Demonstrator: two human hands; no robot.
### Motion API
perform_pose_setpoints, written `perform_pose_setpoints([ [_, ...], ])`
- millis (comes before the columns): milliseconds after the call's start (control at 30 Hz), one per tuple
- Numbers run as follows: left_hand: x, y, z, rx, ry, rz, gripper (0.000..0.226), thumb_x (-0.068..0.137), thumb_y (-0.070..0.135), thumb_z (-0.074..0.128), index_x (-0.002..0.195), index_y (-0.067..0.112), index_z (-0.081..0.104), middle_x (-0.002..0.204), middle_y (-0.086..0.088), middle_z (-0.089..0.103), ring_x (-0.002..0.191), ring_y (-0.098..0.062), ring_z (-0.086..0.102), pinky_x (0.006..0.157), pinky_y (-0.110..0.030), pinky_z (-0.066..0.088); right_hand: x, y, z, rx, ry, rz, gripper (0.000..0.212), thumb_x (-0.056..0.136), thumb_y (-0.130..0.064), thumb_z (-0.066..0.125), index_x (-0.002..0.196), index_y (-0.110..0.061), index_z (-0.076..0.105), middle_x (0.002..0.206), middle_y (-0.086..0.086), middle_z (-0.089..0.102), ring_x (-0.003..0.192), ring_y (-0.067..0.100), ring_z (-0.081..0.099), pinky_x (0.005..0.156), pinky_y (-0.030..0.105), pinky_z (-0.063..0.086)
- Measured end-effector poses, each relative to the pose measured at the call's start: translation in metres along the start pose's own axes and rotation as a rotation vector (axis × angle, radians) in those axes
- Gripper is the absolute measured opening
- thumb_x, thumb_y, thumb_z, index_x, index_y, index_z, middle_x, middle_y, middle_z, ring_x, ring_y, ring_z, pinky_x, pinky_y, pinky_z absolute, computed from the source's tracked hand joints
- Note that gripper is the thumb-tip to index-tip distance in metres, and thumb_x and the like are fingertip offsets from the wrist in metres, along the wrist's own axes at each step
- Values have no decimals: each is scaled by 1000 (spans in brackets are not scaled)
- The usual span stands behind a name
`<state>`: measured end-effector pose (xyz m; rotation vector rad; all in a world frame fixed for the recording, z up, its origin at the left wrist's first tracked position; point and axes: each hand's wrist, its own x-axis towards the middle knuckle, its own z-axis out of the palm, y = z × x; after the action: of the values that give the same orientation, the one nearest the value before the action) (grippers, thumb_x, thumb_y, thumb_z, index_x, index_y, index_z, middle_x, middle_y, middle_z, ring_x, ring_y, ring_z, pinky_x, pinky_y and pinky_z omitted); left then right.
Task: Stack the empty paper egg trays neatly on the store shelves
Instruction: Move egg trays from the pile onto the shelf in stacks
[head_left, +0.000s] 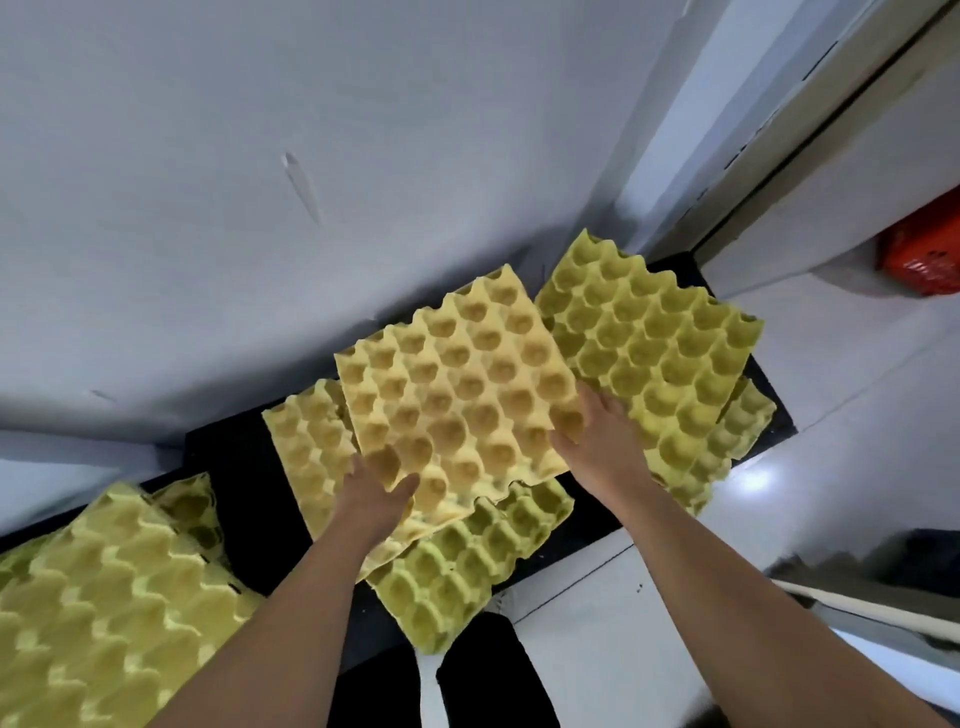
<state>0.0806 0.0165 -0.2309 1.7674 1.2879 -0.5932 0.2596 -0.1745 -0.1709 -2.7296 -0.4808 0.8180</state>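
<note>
Both my hands hold one yellow paper egg tray (457, 384) tilted above a black shelf (244, 467). My left hand (376, 499) grips its near left corner, thumb on top. My right hand (602, 441) grips its right edge. Under it lie another yellow tray (306, 441) and a greener tray (467, 561) that overhangs the shelf's front edge. To the right, a greenish tray (649, 343) rests on top of others. A stack of yellow trays (104, 597) sits at the near left.
A grey wall (260, 182) rises behind the shelf. White panels (857, 415) and a glossy white surface lie to the right. An orange-red crate (924, 254) sits at the far right. My dark trouser legs (488, 675) show below.
</note>
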Motion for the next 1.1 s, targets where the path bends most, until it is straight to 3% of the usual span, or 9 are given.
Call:
perform_pose_setpoints([
  [200, 13, 9, 15, -240, 95, -134, 97, 83, 51, 67, 153, 10, 14, 146, -20, 38, 122, -38, 50, 82, -34, 43, 23, 10, 13, 229, -58, -2, 93, 84, -36, 70, 152, -24, 9, 147, 9, 38, 130, 26, 44, 106, 39, 37],
  [300, 9, 13, 20, -255, 127, -123, 91, 67, 65, 64, 137, 11, 41, 134, -11, 43, 99, -32, 61, 74, -36, 54, 28, 19, 14, 259, -61, -19, 88, 82, -39, 70, 151, -24, 16, 145, 6, 41, 129, 23, 45, 107, 42, 39],
  [367, -1, 20, 17, -263, 169, -106, 81, 82, 51, 67, 144, 10, 33, 141, -12, 35, 114, -34, 53, 80, -35, 47, 27, 21, 11, 285, -31, -31, 85, 81, -43, 69, 149, -24, 22, 142, 4, 45, 128, 21, 47, 105, 43, 42],
  [467, -20, 28, 8, -291, 234, -58, 91, 84, 40, 72, 151, 12, 17, 152, -15, 22, 131, -38, 40, 97, -48, 42, 21, 22, 3, 346, -28, -47, 77, 81, -46, 67, 144, -21, 30, 133, 1, 51, 121, 18, 50, 100, 38, 45],
  [533, -37, 30, -3, -307, 275, 10, 94, 82, 41, 75, 151, 15, 18, 151, -13, 27, 132, -35, 41, 100, -49, 41, 13, 20, -3, 393, -16, -47, 72, 76, -49, 67, 136, -22, 38, 122, -2, 56, 113, 16, 54, 94, 39, 49],
  [633, -63, 33, -24, -344, 323, 117, 90, 73, 51, 79, 143, 20, 33, 136, -4, 46, 118, -25, 53, 93, -44, 49, -2, 15, -15, 448, -7, -53, 65, 67, -51, 69, 122, -27, 45, 110, -6, 59, 103, 15, 59, 86, 43, 53],
  [767, -102, 34, -50, -353, 372, 222, 83, 72, 44, 82, 139, 21, 39, 126, 8, 52, 111, -14, 54, 85, -32, 44, -27, -2, -36, 498, 29, -79, 66, 59, -54, 73, 117, -34, 48, 109, -9, 61, 105, 12, 58, 90, 40, 51],
  [967, -172, 17, -92, -324, 445, 358, 95, 71, 38, 85, 147, 20, 31, 141, 3, 44, 124, -14, 46, 94, -28, 37, -86, -36, -64, 531, 120, -167, 64, 60, -50, 76, 116, -33, 49, 111, -7, 61, 100, 9, 61, 86, 39, 54],
  [1100, -219, -6, -126, -318, 488, 432, 99, 72, 37, 83, 150, 19, 26, 147, 2, 39, 134, -19, 39, 102, -33, 35, -141, -65, -76, 564, 192, -227, 67, 57, -57, 74, 116, -38, 49, 113, -9, 60, 103, 10, 60, 86, 40, 54],
])
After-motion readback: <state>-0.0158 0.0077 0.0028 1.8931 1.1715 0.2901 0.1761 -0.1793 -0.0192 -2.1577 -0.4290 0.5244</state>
